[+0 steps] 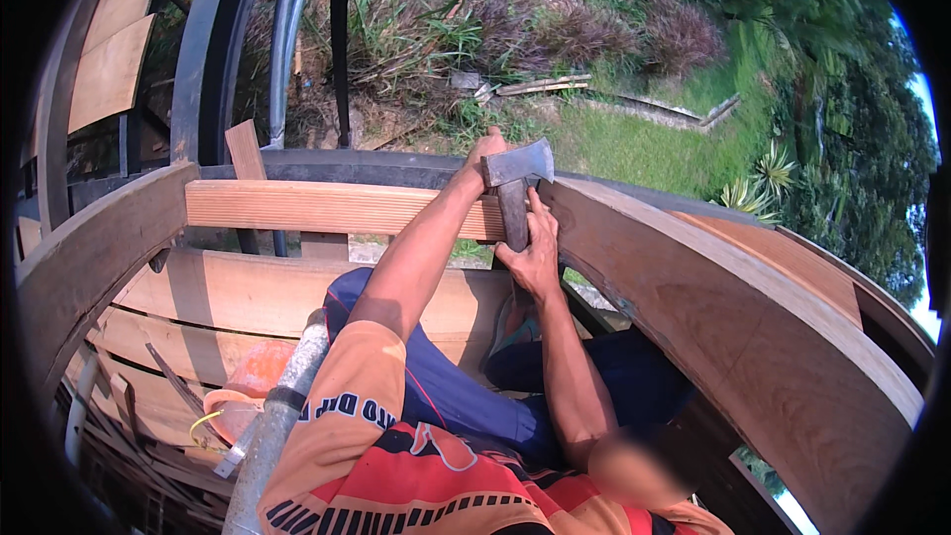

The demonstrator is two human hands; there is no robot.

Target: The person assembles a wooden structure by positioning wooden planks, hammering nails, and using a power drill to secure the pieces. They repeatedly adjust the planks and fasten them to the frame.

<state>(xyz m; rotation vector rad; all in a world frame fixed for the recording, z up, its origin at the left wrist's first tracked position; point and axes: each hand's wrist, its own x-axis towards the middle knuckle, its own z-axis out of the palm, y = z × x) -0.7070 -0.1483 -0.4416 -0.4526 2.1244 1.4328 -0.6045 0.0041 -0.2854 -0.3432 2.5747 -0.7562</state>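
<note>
My right hand (535,250) is wrapped round the wooden handle of a hatchet (522,164). The steel head sits above that hand, its flared blade toward the right and its blunt end toward the left. Just beyond the head is my left hand (483,152), its fingers curled and one tip pointing up. The hatchet head covers part of it, so what it holds cannot be made out. Under my left forearm runs a reddish grooved board (327,208), which ends near the hatchet handle against a thick curved beam (733,307) on the right.
Another curved beam (104,243) meets the board at the left. A grey metal pipe (287,406) slants beside my left sleeve. Lower left are an orange bucket (236,406) and wooden planks (248,292). Dark posts (203,59) rise at the far left; grass (614,154) lies beyond.
</note>
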